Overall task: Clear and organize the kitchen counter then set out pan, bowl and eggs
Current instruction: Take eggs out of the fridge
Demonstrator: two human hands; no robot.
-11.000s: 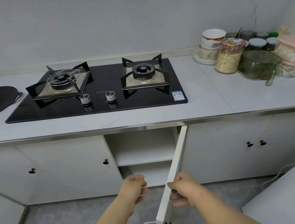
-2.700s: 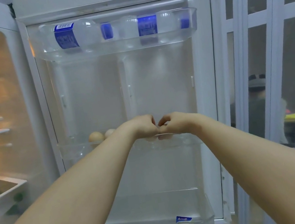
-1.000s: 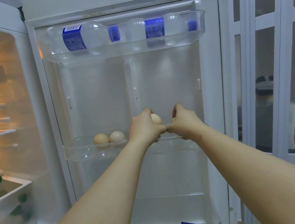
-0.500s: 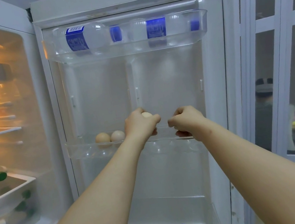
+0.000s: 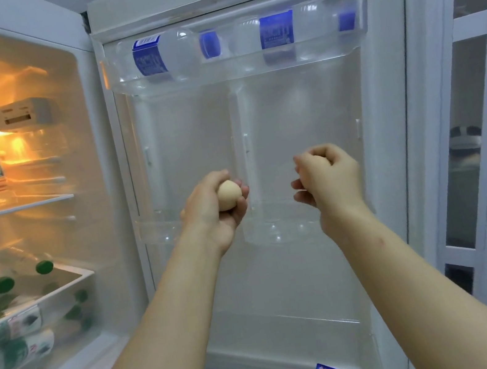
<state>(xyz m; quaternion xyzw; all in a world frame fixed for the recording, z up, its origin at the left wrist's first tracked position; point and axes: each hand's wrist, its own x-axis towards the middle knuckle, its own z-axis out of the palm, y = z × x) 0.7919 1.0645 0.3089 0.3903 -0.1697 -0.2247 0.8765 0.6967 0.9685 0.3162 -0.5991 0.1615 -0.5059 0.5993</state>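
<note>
The egg [image 5: 229, 194] now sits lifted clear of the door shelf [image 5: 159, 231], at the centre of the frame, where half a second ago it was just above the shelf rim. It is pale tan and smooth, its lower half cupped in the left hand [image 5: 213, 212], whose grip is closed around it. The right hand [image 5: 327, 180] has pulled back and curled; whether its grip holds an egg is hidden. Water bottles [image 5: 164, 55] lie in the top door rack.
</note>
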